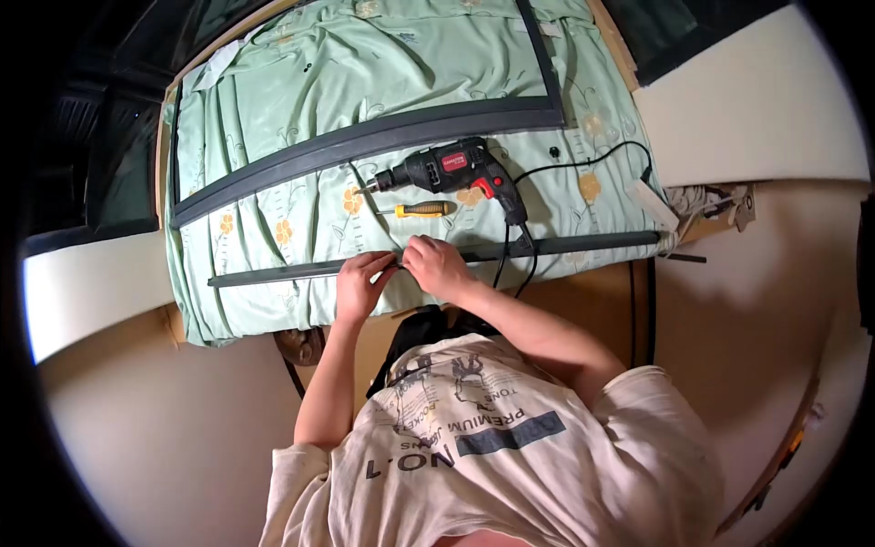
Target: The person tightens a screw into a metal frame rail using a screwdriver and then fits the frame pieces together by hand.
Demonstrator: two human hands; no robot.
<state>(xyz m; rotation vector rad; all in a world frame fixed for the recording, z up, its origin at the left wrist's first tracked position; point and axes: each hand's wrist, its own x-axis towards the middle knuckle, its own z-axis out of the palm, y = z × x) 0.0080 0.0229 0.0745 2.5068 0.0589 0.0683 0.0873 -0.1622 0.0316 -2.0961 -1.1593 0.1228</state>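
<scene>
The left hand (363,277) and right hand (437,268) grip the bar (583,243); pulling it could snag the crossing cord (503,267), dragging the drill (447,167).

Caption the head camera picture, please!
Left hand and right hand at a dark bar, near a screwdriver and drill.

Flowered green cloth (355,64), white panel (756,105), bundled cords (700,201)

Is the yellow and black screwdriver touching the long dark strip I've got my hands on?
Apart: the head view shows green cloth between the screwdriver and the strip.
</scene>
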